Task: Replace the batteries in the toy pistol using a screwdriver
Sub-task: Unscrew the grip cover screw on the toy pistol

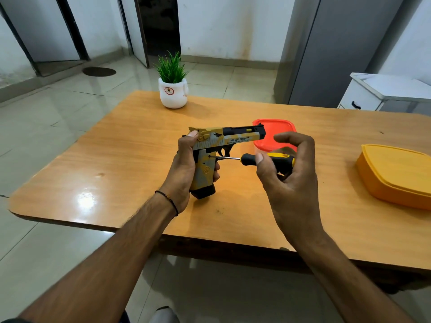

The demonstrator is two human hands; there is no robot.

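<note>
Head view: left hand grips toy pistol, right hand pinches screwdriver.

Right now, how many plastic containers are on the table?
2. A red-lidded container sits behind the toy pistol, partly hidden by the right hand; an orange container sits near the right edge of the table. None other shows.

one yellow-and-grey plastic toy pistol. one black-and-yellow-handled screwdriver. two plastic boxes: a red-lidded box, an orange box. one green plant in a white pot. one wooden bench.
</note>
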